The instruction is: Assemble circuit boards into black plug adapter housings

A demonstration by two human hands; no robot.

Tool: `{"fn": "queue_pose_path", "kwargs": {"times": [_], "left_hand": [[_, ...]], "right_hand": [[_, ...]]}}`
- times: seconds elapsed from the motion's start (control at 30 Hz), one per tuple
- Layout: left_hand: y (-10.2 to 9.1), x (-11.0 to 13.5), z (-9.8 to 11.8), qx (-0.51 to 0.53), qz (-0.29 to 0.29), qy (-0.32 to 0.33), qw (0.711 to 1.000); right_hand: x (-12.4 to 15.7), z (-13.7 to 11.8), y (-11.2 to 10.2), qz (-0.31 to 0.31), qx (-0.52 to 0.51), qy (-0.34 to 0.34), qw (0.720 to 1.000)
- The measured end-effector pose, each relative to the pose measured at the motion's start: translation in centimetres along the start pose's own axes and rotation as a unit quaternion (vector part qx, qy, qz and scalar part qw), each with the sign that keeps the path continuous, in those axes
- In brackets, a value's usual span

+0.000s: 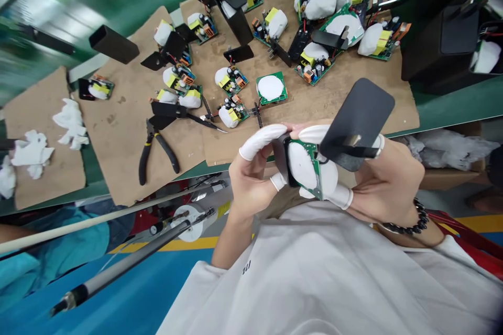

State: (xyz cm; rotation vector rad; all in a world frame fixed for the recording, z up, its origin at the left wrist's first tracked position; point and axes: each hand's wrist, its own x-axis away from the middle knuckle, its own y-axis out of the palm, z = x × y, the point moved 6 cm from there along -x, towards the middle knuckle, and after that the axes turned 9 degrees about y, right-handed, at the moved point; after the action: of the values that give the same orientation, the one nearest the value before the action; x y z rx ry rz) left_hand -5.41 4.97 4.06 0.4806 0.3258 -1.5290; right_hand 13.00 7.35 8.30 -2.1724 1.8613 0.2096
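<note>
A worker's left hand (pixel 255 178), its fingers capped in white cots, gripped a black plastic housing (pixel 280 159), while the fingers of the right hand (pixel 383 183) closed on a green circuit board (pixel 317 168) at the housing's open mouth; how deep the board sat could not be told. Skew looked the chief hazard: pressed in crooked, the board's edge might have caught the rim, scuffing the white round pad (pixel 302 163) between the two sets of fingers. A black end plate (pixel 360 115) rose above the right fingers, apparently tethered by short leads; a tug there could have strained a joint, and slack could have been pinched. Smooth cots risked a slip or too hard a squeeze. Just beyond the fingers, on the cardboard-covered worktop (pixel 188 153), a loose white-padded board (pixel 272 88) lay exposed to a stray knuckle; black-handled pliers (pixel 145 163) lay to the left fingers' left.
</note>
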Motion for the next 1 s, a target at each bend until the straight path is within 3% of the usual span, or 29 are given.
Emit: {"fn": "queue_pose_path", "kwargs": {"times": [0.13, 0.4, 0.53, 0.8, 1.0], "left_hand": [[-0.1, 0.1, -0.1, -0.02, -0.002, -0.011, 1.0], [0.1, 0.3, -0.1, -0.006, 0.0, -0.005, 1.0], [0.1, 0.3, 0.0, -0.042, -0.002, -0.008, 0.999], [0.4, 0.2, 0.1, 0.0, -0.009, -0.003, 1.0], [0.0, 0.1, -0.2, -0.07, 0.003, 0.015, 0.997]], "right_hand": [[0.4, -0.5, 0.5, -0.028, 0.046, -0.061, 0.997], [0.8, 0.4, 0.6, -0.028, -0.021, -0.016, 0.999], [0.7, 0.0, 0.5, -0.028, -0.008, -0.027, 0.999], [1.3, 1.5, 0.5, -0.013, -0.043, -0.022, 0.999], [1.8, 1.5, 0.3, -0.002, 0.011, -0.052, 0.999]]}}
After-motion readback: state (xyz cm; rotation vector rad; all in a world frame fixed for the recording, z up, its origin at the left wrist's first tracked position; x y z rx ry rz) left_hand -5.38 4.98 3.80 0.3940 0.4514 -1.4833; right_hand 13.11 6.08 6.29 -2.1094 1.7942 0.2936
